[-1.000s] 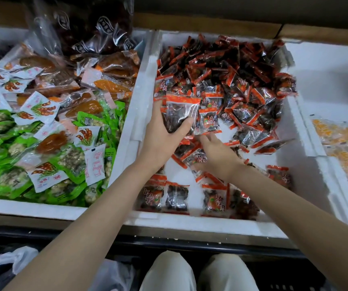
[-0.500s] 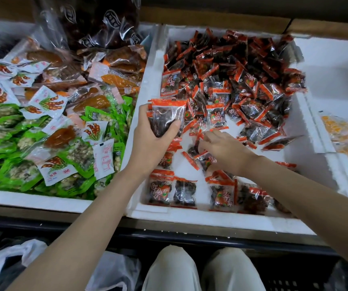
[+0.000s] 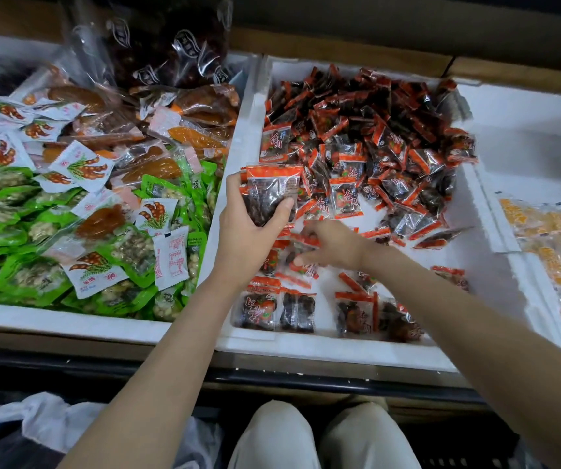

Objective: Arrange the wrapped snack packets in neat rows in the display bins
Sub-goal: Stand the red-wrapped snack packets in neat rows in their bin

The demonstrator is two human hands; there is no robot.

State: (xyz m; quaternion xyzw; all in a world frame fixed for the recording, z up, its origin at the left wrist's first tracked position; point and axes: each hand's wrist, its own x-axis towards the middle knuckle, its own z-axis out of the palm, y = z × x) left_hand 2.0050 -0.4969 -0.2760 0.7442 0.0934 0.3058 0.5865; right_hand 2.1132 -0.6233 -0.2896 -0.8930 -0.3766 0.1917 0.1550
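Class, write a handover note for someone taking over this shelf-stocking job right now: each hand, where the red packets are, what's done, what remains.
Left hand: grips a small stack of red packets over the middle bin.
Right hand: down among loose packets; blur hides whether it pinches one.
Done: a short front row lies along the near wall.
To do: the heaped pile at the back is unsorted.
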